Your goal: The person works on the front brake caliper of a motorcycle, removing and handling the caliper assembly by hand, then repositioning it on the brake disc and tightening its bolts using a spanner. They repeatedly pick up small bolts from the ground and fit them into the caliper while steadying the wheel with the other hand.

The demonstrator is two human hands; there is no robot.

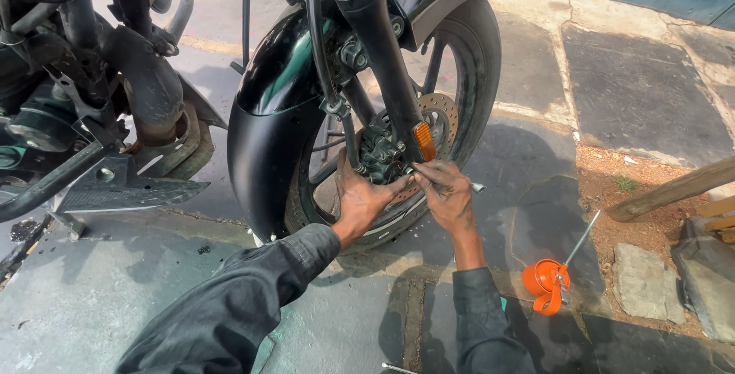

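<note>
A motorcycle's front wheel (475,60) with a black mudguard (268,129) fills the upper middle. My left hand (360,198) reaches between the spokes and presses against the brake caliper (380,156) beside the brake disc (442,117). My right hand (446,192) is closed on a small metal tool (476,187) at the bottom of the fork leg (383,45), just under the orange reflector (424,140). The two hands' fingertips nearly touch at the axle. Both sleeves are dark and greasy.
An orange oil can (545,282) with a long thin spout lies on the stone paving at the right. The engine and footrest (122,182) stand at the left. Wooden planks (674,190) and loose stones (639,282) lie at the far right.
</note>
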